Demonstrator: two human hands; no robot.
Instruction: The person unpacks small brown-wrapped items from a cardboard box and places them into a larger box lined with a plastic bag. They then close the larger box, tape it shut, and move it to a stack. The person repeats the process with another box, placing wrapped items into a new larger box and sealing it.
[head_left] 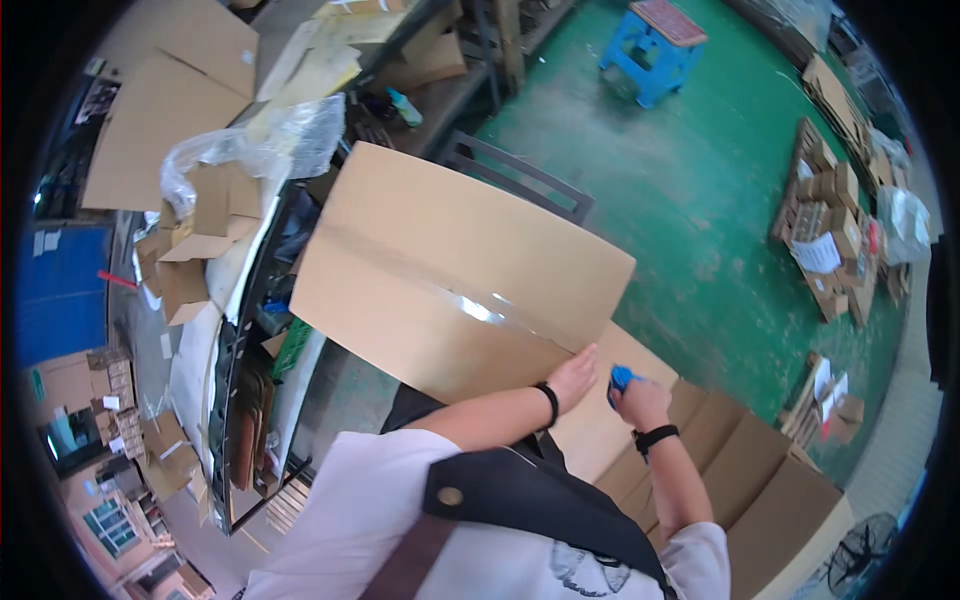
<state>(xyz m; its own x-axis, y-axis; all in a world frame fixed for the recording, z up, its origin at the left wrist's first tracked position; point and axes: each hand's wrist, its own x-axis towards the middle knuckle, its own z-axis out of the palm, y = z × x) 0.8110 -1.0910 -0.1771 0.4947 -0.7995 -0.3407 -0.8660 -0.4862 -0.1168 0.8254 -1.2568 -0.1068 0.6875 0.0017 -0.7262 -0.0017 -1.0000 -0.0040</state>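
Cardboard carton [430,220], large and brown, lies in front of the person, slanting across the middle of the view, between a cluttered workbench [190,370] on the left and stacked cardboard [745,450] at the lower right. Clear tape [480,310] runs lengthwise along its upper face, shining near the centre.

The left hand [572,382] rests at the carton's near right end, by the end of the tape line, its fingers extended and close together, clasping nothing visible. The right hand [643,402], just beside it, has its fingers wrapped round a blue handheld tool [621,379], probably a tape dispenser; the fist partly hides it. Each wrist wears a dark band.

Past the carton, a blue stool [650,55] with a reddish top stands on the green floor [700,210]. Small boxes [835,200] sit grouped at the far right, and a black fan [862,552] stands at the lower right corner.
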